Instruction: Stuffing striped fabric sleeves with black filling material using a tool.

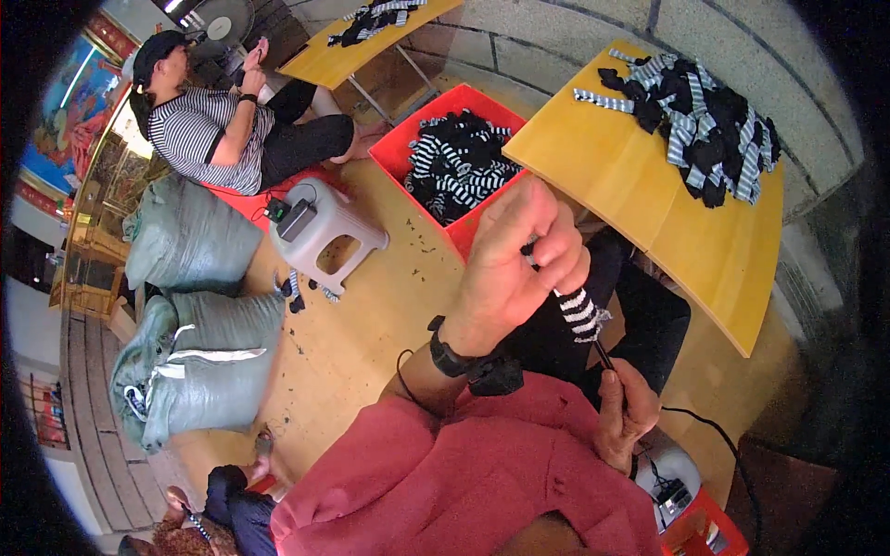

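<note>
Left hand (517, 269) curled tight round the knit (578, 318); right hand (627, 414) pinched on a black stick (603, 358).

Behind, a wall (542, 60) of rough, pale blocks with dark joints. Underfoot, a smooth tan floor (343, 357) strewn with tiny dark scraps. To the right, a flat counter (686, 259) of glossy yellow boards, straight-edged and seamed. Low in the middle, soft red cloth (371, 482) in loose folds. At the left, two bulging sacks (222, 380) of creased, pale green sheeting. Between sacks and counter, a square-rimmed crate (394, 150) of hard red plastic, filled with a tangle of banded and plain black knitwear (454, 162). Near the sacks, a moulded grey stool (357, 232) with a rounded opening. On the counter, a limp heap (709, 125) of similar striped and black pieces. Round the left wrist, a dark, snug strap (449, 357).

Smaller still, the knit: a slim, soft tube ringed in black and white, ragged at its lower end, slanting down from left fist toward right hand, upper part hidden by fingers. Thinnest of all, the stick, straight and smooth, tip meeting the ragged end; cannot tell whether inside it. Left fingers folded nearly to the palm; right thumb and fingertips pressed together.
</note>
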Demonstrator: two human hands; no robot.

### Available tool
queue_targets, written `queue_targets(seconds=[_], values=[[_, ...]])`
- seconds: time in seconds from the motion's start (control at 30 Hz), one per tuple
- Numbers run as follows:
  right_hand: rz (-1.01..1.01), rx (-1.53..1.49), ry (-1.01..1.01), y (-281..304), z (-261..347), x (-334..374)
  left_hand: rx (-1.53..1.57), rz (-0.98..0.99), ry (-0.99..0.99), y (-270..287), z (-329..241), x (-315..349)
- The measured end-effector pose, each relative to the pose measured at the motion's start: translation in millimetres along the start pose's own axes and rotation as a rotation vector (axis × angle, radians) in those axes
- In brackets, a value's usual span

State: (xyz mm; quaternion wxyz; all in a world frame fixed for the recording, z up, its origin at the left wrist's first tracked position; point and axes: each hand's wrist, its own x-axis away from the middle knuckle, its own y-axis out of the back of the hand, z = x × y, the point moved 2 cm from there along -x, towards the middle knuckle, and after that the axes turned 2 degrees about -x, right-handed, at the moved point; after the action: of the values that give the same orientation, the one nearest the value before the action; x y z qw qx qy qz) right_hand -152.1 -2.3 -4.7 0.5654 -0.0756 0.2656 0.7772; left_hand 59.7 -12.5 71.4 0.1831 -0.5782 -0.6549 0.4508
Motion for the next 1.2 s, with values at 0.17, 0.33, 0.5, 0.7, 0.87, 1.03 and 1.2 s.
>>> queue_targets(seconds=[0.17, 0.33, 0.5, 0.7, 0.87, 1.03, 1.2], values=[[0.036, -0.018, 0.019, -0.6, 0.4, 2.1, 0.11, -0.012, -0.042, 1.6, 1.1, -2.0], [-0.006, -0.141, -0.15, -3.1, -20.0, 19.0, 0.09, -0.067, -0.097, -7.1, 17.8, 8.1], [-0.035, -0.345, -0.237, -6.8, -25.1, 24.0, 0.141, 0.0, -0.114, -16.6, 26.0, 14.9], [0.018, -0.51, -0.321, -5.9, -33.5, 26.9, 0.153, 0.045, -0.076, -16.9, 31.7, 21.0], [-0.089, -0.542, -0.368, -7.8, -48.0, 41.5, 0.143, 0.093, -0.045, -22.5, 37.7, 23.9], [0.017, -0.775, -0.47, -22.8, -0.3, 5.0, 0.157, 0.133, 0.042, -14.5, 64.8, 28.5], [0.128, -0.546, -0.473, -11.5, 5.4, 7.2, 0.105, 0.079, -0.085, -10.2, 35.5, 14.7]])
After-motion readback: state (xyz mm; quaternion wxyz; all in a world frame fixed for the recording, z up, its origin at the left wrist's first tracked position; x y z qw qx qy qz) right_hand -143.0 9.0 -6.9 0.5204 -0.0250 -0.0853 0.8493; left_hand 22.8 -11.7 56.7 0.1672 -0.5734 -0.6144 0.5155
